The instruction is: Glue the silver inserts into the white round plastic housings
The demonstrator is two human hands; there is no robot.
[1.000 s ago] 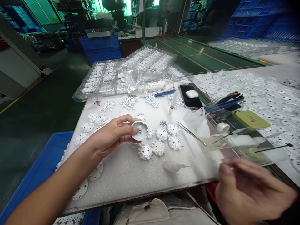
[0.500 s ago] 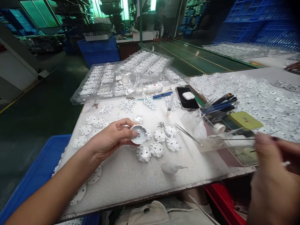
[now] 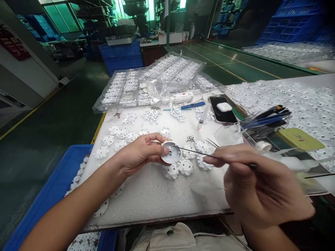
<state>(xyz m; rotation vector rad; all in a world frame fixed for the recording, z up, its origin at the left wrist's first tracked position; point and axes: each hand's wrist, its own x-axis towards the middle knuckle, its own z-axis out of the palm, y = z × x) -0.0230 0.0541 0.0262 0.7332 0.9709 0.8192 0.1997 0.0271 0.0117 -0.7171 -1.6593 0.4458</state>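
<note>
Your left hand (image 3: 141,151) pinches the cup (image 3: 173,157), hollow showing | your right hand (image 3: 264,184) grips the rod (image 3: 195,151) | cup lies left of right hand; rod points leftward, tip over hollow, contact unclear

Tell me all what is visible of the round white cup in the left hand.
The round white cup is shallow, with a thin rim and a small, dark-centred detail inside. Plastic or metal, I cannot tell. It is tilted, opening toward the person, above the white work surface. The left hand grips it, thumb inside. A thin dark rod reaches its opening; contact is unclear.
</note>
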